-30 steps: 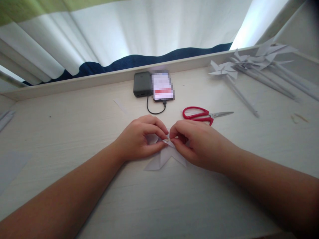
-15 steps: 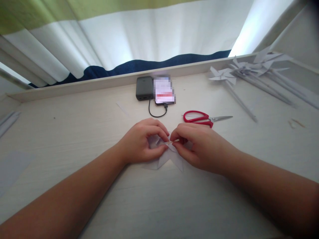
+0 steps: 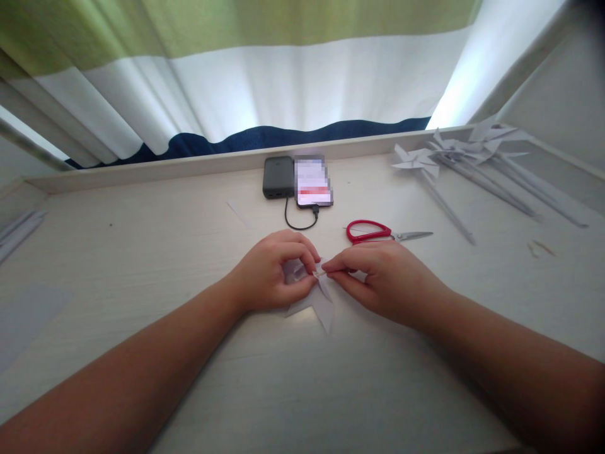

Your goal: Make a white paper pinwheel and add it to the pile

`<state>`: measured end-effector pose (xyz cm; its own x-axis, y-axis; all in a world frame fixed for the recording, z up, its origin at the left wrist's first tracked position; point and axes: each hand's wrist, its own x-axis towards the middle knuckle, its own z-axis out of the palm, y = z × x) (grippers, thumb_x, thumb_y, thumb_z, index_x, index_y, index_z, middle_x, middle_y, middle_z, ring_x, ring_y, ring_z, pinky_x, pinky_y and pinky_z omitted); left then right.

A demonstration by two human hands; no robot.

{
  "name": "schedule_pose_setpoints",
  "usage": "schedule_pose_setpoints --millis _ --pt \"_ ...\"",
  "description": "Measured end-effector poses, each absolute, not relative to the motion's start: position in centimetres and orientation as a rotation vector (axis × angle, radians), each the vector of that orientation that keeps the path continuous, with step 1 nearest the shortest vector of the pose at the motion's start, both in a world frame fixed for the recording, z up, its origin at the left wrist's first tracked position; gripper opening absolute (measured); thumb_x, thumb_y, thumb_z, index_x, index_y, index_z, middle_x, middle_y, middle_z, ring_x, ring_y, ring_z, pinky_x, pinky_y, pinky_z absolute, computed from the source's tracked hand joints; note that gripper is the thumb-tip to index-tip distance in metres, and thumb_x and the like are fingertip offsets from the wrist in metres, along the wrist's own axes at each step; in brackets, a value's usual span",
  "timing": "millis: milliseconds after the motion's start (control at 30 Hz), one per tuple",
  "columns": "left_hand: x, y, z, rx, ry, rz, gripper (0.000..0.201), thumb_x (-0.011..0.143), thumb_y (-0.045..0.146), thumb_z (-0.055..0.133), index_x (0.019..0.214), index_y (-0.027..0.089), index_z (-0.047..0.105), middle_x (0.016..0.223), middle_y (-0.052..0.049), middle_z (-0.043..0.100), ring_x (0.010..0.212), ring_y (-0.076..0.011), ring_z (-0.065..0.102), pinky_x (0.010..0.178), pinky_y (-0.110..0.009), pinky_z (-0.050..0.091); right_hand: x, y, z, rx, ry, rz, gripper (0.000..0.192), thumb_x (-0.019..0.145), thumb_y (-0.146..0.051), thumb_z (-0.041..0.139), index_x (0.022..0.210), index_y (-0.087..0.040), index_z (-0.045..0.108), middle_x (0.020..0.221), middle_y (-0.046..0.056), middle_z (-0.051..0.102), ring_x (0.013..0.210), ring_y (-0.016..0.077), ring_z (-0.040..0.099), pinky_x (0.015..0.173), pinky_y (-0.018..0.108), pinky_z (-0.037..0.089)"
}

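My left hand (image 3: 276, 271) is closed around a folded white paper pinwheel (image 3: 323, 310), gripping it near its centre between thumb and fingers. Some of its blades are hidden by that hand, while a pointed one sticks out toward me. My right hand (image 3: 382, 277) pinches a thin, pale wooden stick (image 3: 322, 273), which looks like a toothpick. The stick meets the middle of the pinwheel; how deep it goes I cannot tell. Just beyond my right hand lie red-handled scissors (image 3: 369, 231), blades pointing right.
Finished paper pinwheels on rolled sticks (image 3: 418, 161) lie at the back right. Small wooden bits (image 3: 543, 248) rest nearer. A black power bank (image 3: 278, 177) is cabled to a phone (image 3: 312, 183) at the back. Paper (image 3: 33, 315) and paper rolls (image 3: 21, 232) are on the left.
The pinwheel has turned in my left hand, so its near blades point differently. My right fingers have straightened somewhat around the stick. The camera view has tilted up slightly.
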<state>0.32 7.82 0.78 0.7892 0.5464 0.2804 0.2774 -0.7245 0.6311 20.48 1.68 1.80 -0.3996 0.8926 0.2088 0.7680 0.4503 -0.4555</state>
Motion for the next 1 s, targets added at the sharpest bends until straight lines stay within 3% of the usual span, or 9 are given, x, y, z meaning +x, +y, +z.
schedule_pose_setpoints --millis 267,433,1000 --pt "0.2 7.8 1.1 2.364 0.674 0.661 0.006 0.072 0.012 0.060 0.075 0.017 0.061 0.091 -0.005 0.065 0.087 -0.0175 0.059 0.083 -0.033 0.046 20.4 1.5 1.8 -1.474 -2.216 0.467 0.011 0.081 -0.024 0.059 0.089 -0.022 0.066 0.078 0.000 0.070 0.069 0.0155 0.062 0.062 0.026 0.042" --pt "0.3 7.5 0.8 2.341 0.709 0.757 0.006 0.072 0.012 0.060 0.074 0.017 0.060 0.091 -0.004 0.065 0.087 -0.0173 0.059 0.083 -0.033 0.046 20.4 1.5 1.9 -1.486 -2.202 0.459 0.005 0.081 -0.021 0.057 0.082 -0.021 0.062 0.073 0.000 0.068 0.066 0.0143 0.060 0.060 0.025 0.041" --pt "0.8 6.7 1.1 2.331 0.654 0.817 0.012 0.076 0.014 0.058 0.084 0.019 0.065 0.091 -0.005 0.066 0.087 -0.0181 0.059 0.085 -0.035 0.046 20.2 1.1 2.2 -1.456 -2.194 0.407 0.013 0.083 -0.029 0.058 0.076 -0.019 0.060 0.070 0.001 0.067 0.062 0.0140 0.058 0.057 0.025 0.037"
